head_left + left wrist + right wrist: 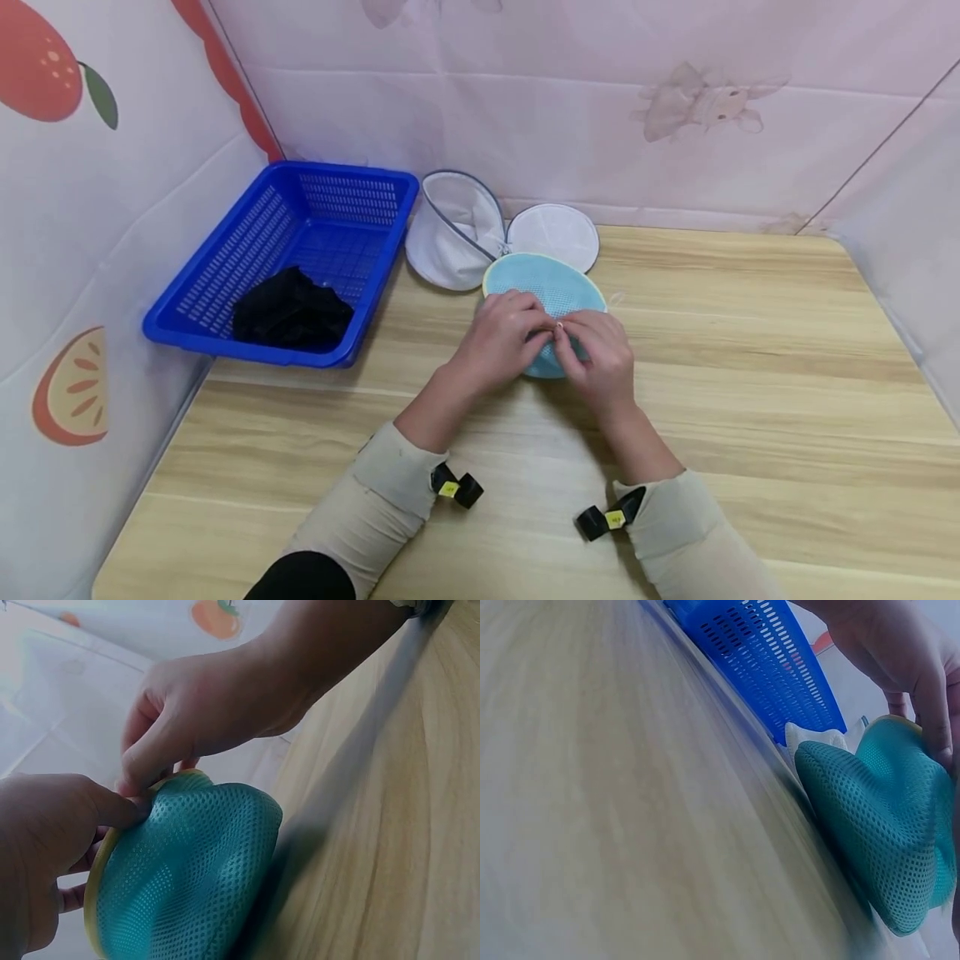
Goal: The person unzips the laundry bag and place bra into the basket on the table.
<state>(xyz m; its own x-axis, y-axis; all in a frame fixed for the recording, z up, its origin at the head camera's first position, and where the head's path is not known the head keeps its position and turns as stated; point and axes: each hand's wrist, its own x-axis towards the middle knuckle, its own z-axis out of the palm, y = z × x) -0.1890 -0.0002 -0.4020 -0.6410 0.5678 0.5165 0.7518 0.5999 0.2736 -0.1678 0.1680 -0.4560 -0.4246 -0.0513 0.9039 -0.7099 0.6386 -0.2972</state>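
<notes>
Both hands pinch the rim of a light blue mesh laundry bag (551,283) with yellow edging. Thumb and fingers of the left hand (504,337) grip the near side of the edge. Right beside them, the fingertips of the right hand (603,358) pinch the same edge, where a tiny pale piece shows in the head view. In the left wrist view, the teal-looking mesh (195,870) bulges below the fingers, the left hand (34,847) at the lower left and the right hand (217,697) above. The right wrist view shows the mesh (877,817) folded and sagging near the tabletop.
A blue plastic basket (393,250) stands at the left with a black cloth item (292,312) inside. Behind the bag lie an open white mesh bag (453,233) with dark edging and a flat round white piece (555,236). Printed wall sheets border the wooden table (750,375).
</notes>
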